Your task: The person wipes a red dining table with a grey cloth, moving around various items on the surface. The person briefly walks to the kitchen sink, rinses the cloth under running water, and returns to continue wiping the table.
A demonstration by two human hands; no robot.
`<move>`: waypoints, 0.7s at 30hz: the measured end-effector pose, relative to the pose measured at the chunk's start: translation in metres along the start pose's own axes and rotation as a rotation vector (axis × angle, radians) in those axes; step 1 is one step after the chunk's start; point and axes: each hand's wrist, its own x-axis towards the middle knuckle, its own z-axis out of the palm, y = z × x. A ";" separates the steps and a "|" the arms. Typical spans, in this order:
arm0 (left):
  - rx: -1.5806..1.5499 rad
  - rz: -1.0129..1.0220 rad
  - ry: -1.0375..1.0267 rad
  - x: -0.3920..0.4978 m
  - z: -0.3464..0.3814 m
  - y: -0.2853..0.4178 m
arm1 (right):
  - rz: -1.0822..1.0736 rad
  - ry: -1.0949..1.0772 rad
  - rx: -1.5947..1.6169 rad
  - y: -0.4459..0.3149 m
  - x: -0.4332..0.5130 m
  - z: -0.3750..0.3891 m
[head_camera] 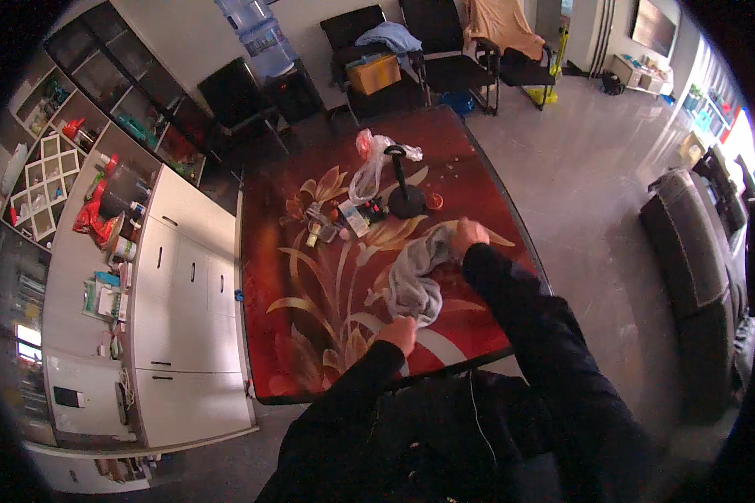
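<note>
A grey cloth [415, 276] lies bunched and twisted across the red floral tabletop [327, 270]. My left hand [399, 334] grips its near end, close to the table's front edge. At the far right end of the cloth, my right hand [470, 236] is closed on the fabric. Just beyond the cloth stands a black holder with a round base [407, 201]. Beside that base are a small white box [353, 218], several small items and a round orange-red piece [435, 200]. A clear plastic bag [370, 176] with something pink in it lies behind them.
A white cabinet [192, 283] runs along the left of the table, with a cluttered counter. Black chairs [453, 69] stand beyond the far edge, one bearing a cardboard box [374, 74]. Water bottles [267, 47] are stacked at the back. A grey sofa [686, 251] stands at the right.
</note>
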 end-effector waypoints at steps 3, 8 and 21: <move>0.023 0.105 0.142 -0.010 0.025 0.027 | 0.108 0.081 0.130 -0.005 0.011 -0.025; 0.092 0.065 0.157 0.060 0.045 -0.011 | 0.029 0.056 0.230 0.023 -0.042 0.020; -0.087 -0.288 0.335 0.134 -0.015 -0.041 | 0.149 0.091 0.169 0.055 -0.039 -0.010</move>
